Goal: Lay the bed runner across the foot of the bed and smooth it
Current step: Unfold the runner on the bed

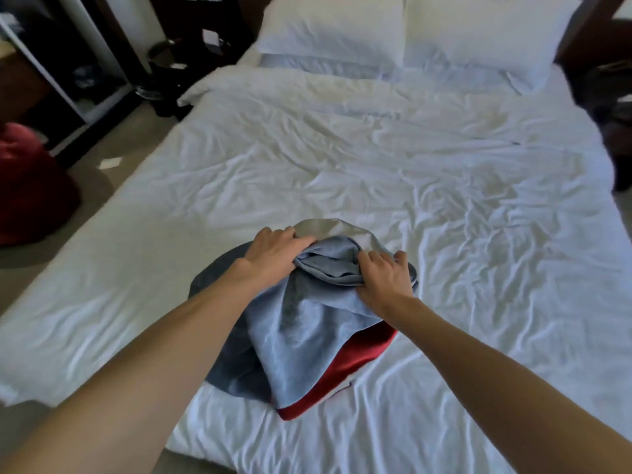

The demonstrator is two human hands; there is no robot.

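Chair (30,186): dark red, rounded, on the floor at the far left, well apart from the bed.
Paper (110,162): small white slip on the floor beside the bed's left edge; no writing can be read on it.
Bed (342,159): white cover, heavily creased, filling most of the view.
Left hand (277,253): fingers curled and closed over the far left part of the runner, pinching a bunched fold.
Runner (301,333): still bunched in a heap near the foot of the bed, about the middle of its width, resting on the white cover. Upper face is pale blue-grey and looks napped, a darker grey-blue part spreads to the left beneath the left forearm, a pale beige-grey piece shows at the far end between the hands, and a shiny red satin-like band runs along its near right edge. No label or brand can be seen.
Right hand (384,275): fingers curled and closed on the runner's far right folds, knuckles up.
Pillows (410,29): two, white, side by side at the head of the bed.
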